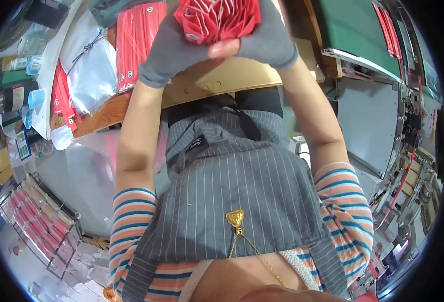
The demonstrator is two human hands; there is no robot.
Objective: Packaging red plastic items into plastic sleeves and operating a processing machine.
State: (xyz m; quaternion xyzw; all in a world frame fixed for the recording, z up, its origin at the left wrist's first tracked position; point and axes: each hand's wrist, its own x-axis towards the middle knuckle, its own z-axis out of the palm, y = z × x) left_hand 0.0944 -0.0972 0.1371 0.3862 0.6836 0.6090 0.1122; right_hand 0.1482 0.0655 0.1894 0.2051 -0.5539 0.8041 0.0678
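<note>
Both my hands, in grey gloves, are raised at the far edge of the view around a thick bundle of red folded paper packets (217, 22). Their layered edges fan out toward me, showing white between the red. My left hand (169, 53) closes on the bundle's left side, its fingers mostly hidden. On the right side, my right hand (267, 43) grips it, with a bare thumb lying across the near edge. Beneath them is a tan board (197, 90) with small holes. Just left of my left hand lie red packets in clear wrapping (131, 45).
Clear plastic bags (89, 75) tied with dark cord lie farther left, beside loose red strips (61, 95) and a light-blue cup (36, 98). A green-topped surface (352, 35) and machinery (408, 146) stand right. A wire rack of pink-red packs (41, 221) is at lower left.
</note>
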